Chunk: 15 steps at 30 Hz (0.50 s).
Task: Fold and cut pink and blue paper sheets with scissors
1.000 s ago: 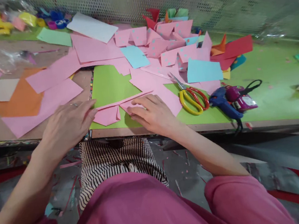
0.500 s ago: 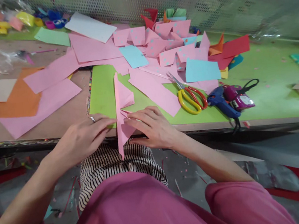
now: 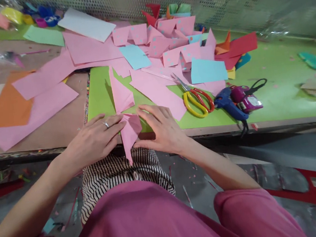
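Note:
A folded pink sheet of paper (image 3: 131,127) stands over the green table edge, its near tip hanging past the edge. It has a creased upper flap, a pinched middle and a lower flap. My left hand (image 3: 93,136), with a ring on one finger, has its fingertips on the middle of the paper from the left side; the thumb is hidden. My right hand (image 3: 163,129) is to the right of the paper, its fingers and thumb apart, the fingertips close to the lower flap. Whether they touch it I cannot tell.
Scissors with yellow and red handles (image 3: 196,100) and a blue glue gun (image 3: 228,103) lie right of my right hand. Pink sheets (image 3: 157,91), blue cards (image 3: 208,70) and dotted pink folded pieces (image 3: 129,34) spread behind. Orange paper (image 3: 14,108) lies left.
The pink paper's long upright strip has turned and bent at the middle, so its flaps now show wider. My left fingers moved onto its middle; my right fingers have spread away from it.

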### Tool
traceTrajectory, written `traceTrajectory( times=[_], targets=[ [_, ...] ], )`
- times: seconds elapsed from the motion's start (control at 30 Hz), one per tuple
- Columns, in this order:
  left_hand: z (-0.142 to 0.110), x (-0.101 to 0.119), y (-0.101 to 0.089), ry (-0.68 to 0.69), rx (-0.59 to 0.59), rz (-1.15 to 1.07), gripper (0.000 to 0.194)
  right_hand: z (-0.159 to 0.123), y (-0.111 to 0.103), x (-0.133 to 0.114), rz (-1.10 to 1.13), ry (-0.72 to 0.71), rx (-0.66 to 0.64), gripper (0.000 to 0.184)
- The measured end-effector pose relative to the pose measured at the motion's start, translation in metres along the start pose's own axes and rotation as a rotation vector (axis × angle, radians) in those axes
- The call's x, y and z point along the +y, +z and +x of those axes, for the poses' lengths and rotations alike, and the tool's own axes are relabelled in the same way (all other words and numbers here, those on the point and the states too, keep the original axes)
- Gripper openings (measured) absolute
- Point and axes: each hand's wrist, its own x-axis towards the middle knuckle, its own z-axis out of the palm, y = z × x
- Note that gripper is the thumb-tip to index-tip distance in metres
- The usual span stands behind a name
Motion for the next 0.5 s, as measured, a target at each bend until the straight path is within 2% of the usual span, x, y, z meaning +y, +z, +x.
traceTrajectory(
  times=[0.17,0.5],
  targets=[
    [0.006,0.001,-0.004,-0.052,0.018,0.028,0.051,0.005,0.003,0.001,-0.032,-0.024,-0.054,0.095],
    [0.019,-0.006,-0.004,-0.063,-0.081,0.138,0.052,0.006,0.004,0.0,-0.067,-0.054,-0.052,0.093]
  ],
)
